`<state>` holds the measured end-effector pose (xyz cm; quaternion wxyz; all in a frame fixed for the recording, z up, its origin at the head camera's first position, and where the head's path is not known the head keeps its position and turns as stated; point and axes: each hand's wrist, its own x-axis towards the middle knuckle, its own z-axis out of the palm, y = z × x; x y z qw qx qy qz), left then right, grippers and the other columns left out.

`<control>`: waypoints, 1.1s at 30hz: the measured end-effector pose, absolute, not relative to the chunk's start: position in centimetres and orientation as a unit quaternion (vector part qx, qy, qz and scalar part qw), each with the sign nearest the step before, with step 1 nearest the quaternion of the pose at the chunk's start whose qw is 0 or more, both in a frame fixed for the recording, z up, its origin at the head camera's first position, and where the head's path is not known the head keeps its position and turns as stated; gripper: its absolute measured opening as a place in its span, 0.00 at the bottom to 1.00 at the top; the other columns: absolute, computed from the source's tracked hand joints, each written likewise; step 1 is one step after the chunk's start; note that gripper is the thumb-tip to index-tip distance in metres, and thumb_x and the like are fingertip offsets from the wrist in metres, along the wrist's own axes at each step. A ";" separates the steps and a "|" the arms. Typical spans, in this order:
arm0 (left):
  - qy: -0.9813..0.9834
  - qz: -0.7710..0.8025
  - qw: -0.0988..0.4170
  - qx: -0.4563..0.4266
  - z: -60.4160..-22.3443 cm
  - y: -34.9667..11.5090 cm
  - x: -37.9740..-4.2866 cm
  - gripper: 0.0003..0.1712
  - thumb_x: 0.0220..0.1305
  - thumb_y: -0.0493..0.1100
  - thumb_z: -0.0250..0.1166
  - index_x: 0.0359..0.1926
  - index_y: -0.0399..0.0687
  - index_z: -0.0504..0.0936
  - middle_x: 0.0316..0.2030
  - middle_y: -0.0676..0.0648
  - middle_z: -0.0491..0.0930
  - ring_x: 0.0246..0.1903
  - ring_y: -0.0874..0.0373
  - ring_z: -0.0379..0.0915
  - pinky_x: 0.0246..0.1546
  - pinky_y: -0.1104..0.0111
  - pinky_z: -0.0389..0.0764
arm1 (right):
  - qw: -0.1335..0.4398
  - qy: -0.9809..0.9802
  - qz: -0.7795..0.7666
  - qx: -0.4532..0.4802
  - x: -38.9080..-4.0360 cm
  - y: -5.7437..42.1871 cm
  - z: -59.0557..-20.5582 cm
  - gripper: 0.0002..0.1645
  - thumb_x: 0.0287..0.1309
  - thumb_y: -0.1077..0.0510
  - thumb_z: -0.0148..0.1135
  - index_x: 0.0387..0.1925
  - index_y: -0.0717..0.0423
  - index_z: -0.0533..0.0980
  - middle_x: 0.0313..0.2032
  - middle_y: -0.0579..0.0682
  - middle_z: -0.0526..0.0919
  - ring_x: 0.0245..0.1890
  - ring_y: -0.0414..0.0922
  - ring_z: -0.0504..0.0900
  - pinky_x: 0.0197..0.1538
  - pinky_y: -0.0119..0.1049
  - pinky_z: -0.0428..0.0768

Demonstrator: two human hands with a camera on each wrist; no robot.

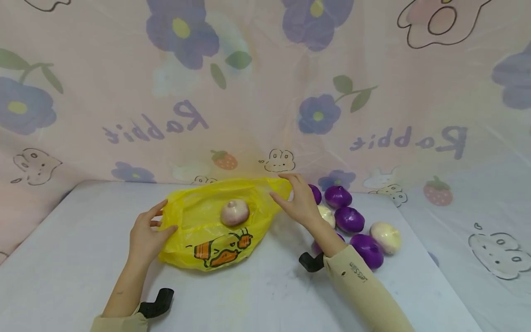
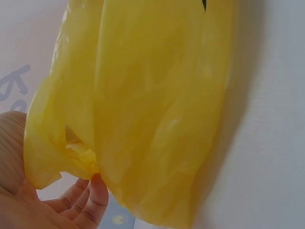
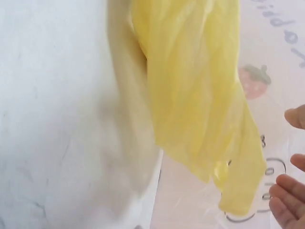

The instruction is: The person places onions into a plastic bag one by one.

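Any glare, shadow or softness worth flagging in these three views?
Head: small bright highlights on the purple onions; left wrist: dim and soft, the yellow bag lacking fine detail; right wrist: brighter, with a soft shadow beside the bag on the white tabletop.

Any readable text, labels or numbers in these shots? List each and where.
"Rabbit": backdrop, left side of head view, mirrored.
"Rabbit": backdrop, right side, mirrored.
Right sleeve: small dark print, too small to read surely.
Yellow bag: cartoon drawing, no words visible.
Wrist views: backdrop lettering only partial.
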<state>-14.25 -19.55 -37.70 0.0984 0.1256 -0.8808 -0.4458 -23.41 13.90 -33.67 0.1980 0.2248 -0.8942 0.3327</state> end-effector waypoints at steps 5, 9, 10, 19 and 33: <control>-0.880 -0.447 0.099 0.127 -37.7 -19.5 -14.2 0.40 0.57 0.35 0.65 0.70 0.47 0.63 0.58 0.33 0.66 0.48 0.43 0.67 0.39 0.65 0.70 | 0.175 -0.894 0.375 0.171 -24.2 15.0 -33.8 0.32 0.55 0.50 0.67 0.59 0.60 0.72 0.56 0.60 0.75 0.56 0.57 0.73 0.59 0.53 0.71; -0.880 -0.448 0.098 0.127 -37.7 -19.5 -14.1 0.40 0.57 0.35 0.65 0.71 0.46 0.63 0.58 0.33 0.66 0.48 0.43 0.67 0.39 0.65 0.71 | 0.122 -0.890 0.426 0.105 -24.8 15.8 -33.9 0.34 0.56 0.48 0.66 0.62 0.57 0.69 0.61 0.58 0.72 0.61 0.56 0.69 0.64 0.52 0.67; -0.880 -0.447 0.098 0.127 -37.7 -19.5 -14.1 0.40 0.57 0.35 0.65 0.70 0.47 0.63 0.58 0.33 0.66 0.48 0.43 0.67 0.38 0.66 0.71 | 0.118 -0.888 0.435 0.091 -24.9 16.0 -33.9 0.34 0.57 0.48 0.66 0.62 0.57 0.69 0.62 0.58 0.71 0.62 0.56 0.69 0.64 0.52 0.66; -0.881 -0.445 0.103 0.122 -37.9 -19.5 -14.0 0.39 0.57 0.36 0.65 0.70 0.46 0.63 0.57 0.33 0.67 0.47 0.43 0.67 0.37 0.68 0.71 | 0.145 -0.872 0.468 0.004 -26.2 16.8 -34.5 0.35 0.56 0.51 0.66 0.61 0.63 0.69 0.62 0.62 0.70 0.64 0.58 0.66 0.67 0.50 0.64; -0.881 -0.444 0.106 0.122 -38.0 -19.5 -14.0 0.39 0.57 0.36 0.66 0.70 0.45 0.64 0.56 0.33 0.68 0.46 0.43 0.67 0.38 0.66 0.71 | 0.106 -0.864 0.480 -0.109 -28.4 18.4 -35.7 0.38 0.55 0.47 0.66 0.63 0.61 0.68 0.65 0.65 0.66 0.66 0.58 0.63 0.68 0.48 0.62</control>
